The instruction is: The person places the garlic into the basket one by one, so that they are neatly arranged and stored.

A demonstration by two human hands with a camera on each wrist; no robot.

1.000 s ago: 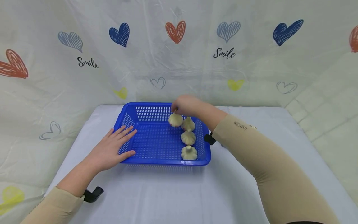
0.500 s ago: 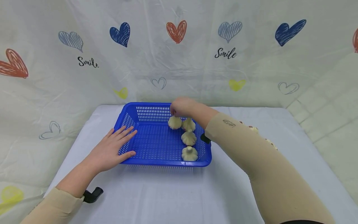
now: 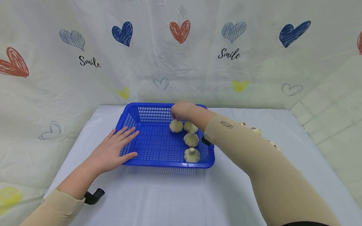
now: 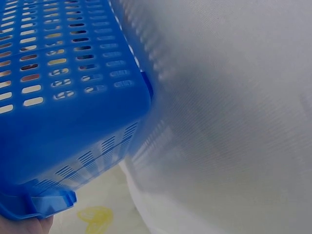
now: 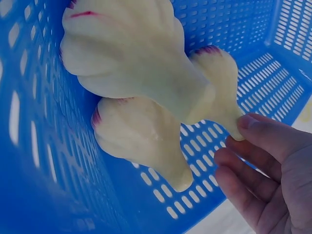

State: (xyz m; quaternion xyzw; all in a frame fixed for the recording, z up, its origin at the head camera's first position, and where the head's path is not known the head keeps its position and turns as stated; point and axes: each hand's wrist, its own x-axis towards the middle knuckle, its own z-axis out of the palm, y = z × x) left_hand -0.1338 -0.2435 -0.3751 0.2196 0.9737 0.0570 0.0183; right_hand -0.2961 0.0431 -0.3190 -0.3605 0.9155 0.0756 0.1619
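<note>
A blue plastic basket point(image 3: 167, 164) with slotted walls stands on the table. Inside its back right part, my right hand point(image 3: 182, 110) pinches the stem of a garlic bulb point(image 3: 176, 126) between thumb and fingers. The right wrist view shows that thumb point(image 5: 253, 124) on the stem tip of the held bulb point(image 5: 219, 73), close behind two other bulbs. Several garlic bulbs point(image 3: 191, 139) line the basket's right side. My left hand point(image 3: 111, 152) lies with straight, spread fingers over the left rim. In the left wrist view only a sliver of it shows below the basket wall point(image 4: 73, 117).
To the right of the basket, partly hidden by my right sleeve point(image 3: 263, 163), lie more pale bulbs point(image 3: 255, 130) with reddish marks. A white cloth point(image 3: 158, 197) covers the table. Behind it hangs a pale sheet point(image 3: 195, 62) printed with hearts.
My right hand has lowered the garlic bulb to the basket's floor, left of the back bulb in the row. The right forearm has shifted left. My left hand stays in place.
</note>
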